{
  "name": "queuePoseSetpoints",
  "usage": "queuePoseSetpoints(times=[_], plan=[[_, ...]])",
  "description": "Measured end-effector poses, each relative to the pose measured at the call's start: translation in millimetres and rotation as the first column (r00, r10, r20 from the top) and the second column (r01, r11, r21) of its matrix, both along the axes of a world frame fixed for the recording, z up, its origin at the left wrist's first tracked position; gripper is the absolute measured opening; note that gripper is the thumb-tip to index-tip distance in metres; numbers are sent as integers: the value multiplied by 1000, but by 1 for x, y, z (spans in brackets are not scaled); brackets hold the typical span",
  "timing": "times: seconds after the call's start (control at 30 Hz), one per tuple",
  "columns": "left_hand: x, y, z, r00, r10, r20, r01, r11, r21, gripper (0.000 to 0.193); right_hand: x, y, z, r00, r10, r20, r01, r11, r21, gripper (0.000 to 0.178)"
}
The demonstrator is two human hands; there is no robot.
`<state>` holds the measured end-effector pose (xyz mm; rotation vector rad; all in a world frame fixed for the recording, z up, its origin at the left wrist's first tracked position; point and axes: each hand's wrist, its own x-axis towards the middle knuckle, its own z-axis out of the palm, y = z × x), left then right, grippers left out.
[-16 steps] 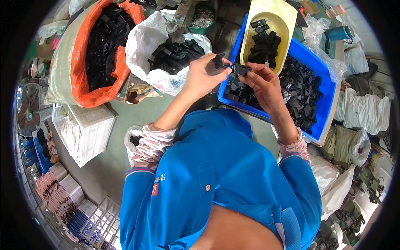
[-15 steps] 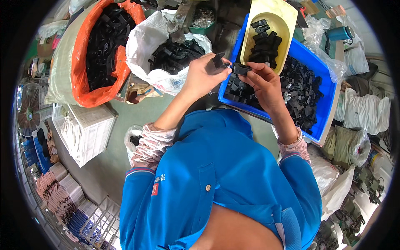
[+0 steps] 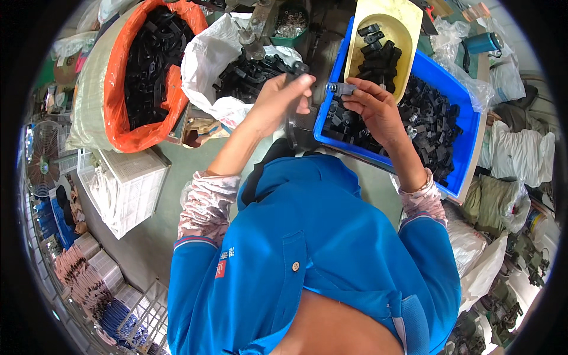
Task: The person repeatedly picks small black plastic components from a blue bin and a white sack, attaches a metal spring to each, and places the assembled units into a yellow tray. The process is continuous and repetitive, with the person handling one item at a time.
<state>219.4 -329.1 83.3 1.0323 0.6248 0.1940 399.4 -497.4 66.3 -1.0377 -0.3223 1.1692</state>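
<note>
My left hand (image 3: 273, 105) is closed around a long black part (image 3: 300, 68), whose rounded end rises above the thumb; its lower portion is partly hidden by my fingers. Between thumb and fingertips, my right hand (image 3: 377, 108) pinches a small dark block with a metal spring (image 3: 339, 89) at its left end. The two pieces are apart, with a short gap between my hands. Beneath my right hand lies a blue bin (image 3: 320, 137) full of small black parts (image 3: 427, 133). A yellow tray (image 3: 407, 35) rests over that bin and holds more dark blocks (image 3: 378, 59).
A white bag (image 3: 198, 65) of black parts stands left of my left hand, beside an orange-lined sack (image 3: 116, 89) of larger black parts. A metal fixture (image 3: 251, 42) rises by the white bag, near a green container (image 3: 290, 41). A white crate (image 3: 139, 192) sits lower left.
My hands have drawn apart, separating the two pieces that met before. The left hand has shifted slightly left and turned its long black part upright; the spring on the right-hand piece now shows.
</note>
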Motion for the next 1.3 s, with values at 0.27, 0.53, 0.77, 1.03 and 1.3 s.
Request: queuePoseSetpoints(times=[0.27, 0.53, 0.77, 1.03, 1.3], plan=[[-15, -6, 8, 952, -304, 23, 302, 950, 82, 45, 23, -7, 16, 999, 32, -3, -32, 998, 60, 21], [-15, -18, 7, 926, -378, 16, 377, 925, 43, 45, 24, -2, 30, 975, 152, 162, -145, 988, -52, 20], [-12, -27, 4, 922, -383, 62, 384, 923, 3, 41, 17, 1, 33, 930, 232, 287, -208, 972, -111, 19], [-10, -33, -2, 948, -319, 1, 316, 940, 127, 35, -3, -7, 24, 947, 158, 281, -140, 987, -82, 17], [2, -45, 10, 992, -126, -15, 123, 929, 348, 33, -19, -8, 5, 980, 50, 194, -52, 999, 8, 11]])
